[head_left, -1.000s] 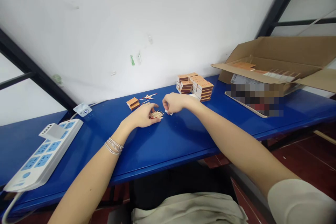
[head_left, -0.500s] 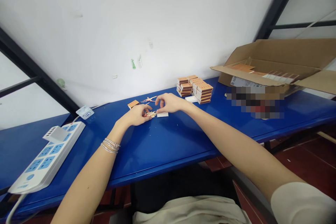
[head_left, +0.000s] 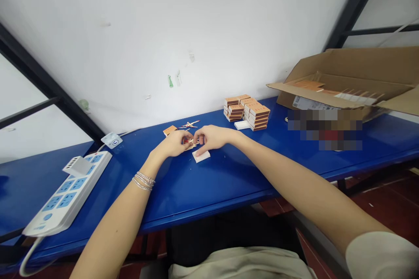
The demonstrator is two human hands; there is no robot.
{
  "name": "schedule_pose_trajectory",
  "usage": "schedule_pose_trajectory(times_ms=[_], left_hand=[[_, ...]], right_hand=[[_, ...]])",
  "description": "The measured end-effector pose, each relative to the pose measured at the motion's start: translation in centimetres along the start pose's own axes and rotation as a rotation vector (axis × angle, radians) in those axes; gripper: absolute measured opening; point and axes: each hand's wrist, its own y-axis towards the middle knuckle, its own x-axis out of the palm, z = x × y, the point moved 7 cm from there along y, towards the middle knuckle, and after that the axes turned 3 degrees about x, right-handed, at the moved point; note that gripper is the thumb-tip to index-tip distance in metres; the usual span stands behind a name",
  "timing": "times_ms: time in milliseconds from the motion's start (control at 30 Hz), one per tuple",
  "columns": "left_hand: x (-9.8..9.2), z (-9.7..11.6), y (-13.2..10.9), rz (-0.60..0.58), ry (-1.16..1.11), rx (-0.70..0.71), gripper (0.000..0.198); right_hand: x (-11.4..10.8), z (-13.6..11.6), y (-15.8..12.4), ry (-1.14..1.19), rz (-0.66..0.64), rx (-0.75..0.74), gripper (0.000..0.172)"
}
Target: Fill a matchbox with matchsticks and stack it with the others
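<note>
My left hand is curled round a loose bunch of matches at the middle of the blue table, red heads showing between the fingers. My right hand meets it from the other side. Its thumb lies on a small white matchbox tray, while its bent fingers reach to the matches; their tips are partly hidden. The tray sits askew just in front of the bunch. Behind my left hand lie an orange matchbox and a few crossed loose matches.
Stacked matchboxes stand at the back right, a white tray beside them. Farther right is an open cardboard box holding more matchboxes. A power strip and a blue-white card lie to the left. The wall rises behind the table.
My right hand has lowered and closed in beside the left. The white tray has turned and come nearer to me, under the right thumb. The view has shifted slightly.
</note>
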Motion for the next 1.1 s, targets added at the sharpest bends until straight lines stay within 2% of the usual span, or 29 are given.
schedule_pose_trajectory(times_ms=[133,200,367,533,700,867,1100], left_hand=[[-0.1,0.0,0.1,0.031,-0.006,-0.009,0.025],[-0.2,0.2,0.0,0.042,-0.014,-0.004,0.025],[-0.4,0.4,0.0,0.037,-0.014,-0.014,0.026],[-0.6,0.6,-0.1,0.051,-0.052,-0.014,0.027],[-1.3,0.6,-0.2,0.134,-0.117,-0.051,0.03],[-1.7,0.9,-0.5,0.111,-0.163,-0.029,0.027],[-1.9,2.9,-1.1,-0.028,-0.254,-0.003,0.026]], right_hand=[[-0.9,1.0,0.6,-0.034,0.216,-0.023,0.039],[-0.7,1.3,1.0,-0.041,0.269,-0.036,0.036],[0.6,1.6,1.9,0.053,0.257,0.0,0.021],[0.1,1.8,1.9,0.106,0.304,-0.017,0.024],[-0.9,2.0,1.6,0.22,0.346,-0.008,0.024],[-0.8,2.0,1.5,0.353,0.267,-0.021,0.025],[-0.6,1.3,0.5,0.464,-0.007,-0.097,0.032]])
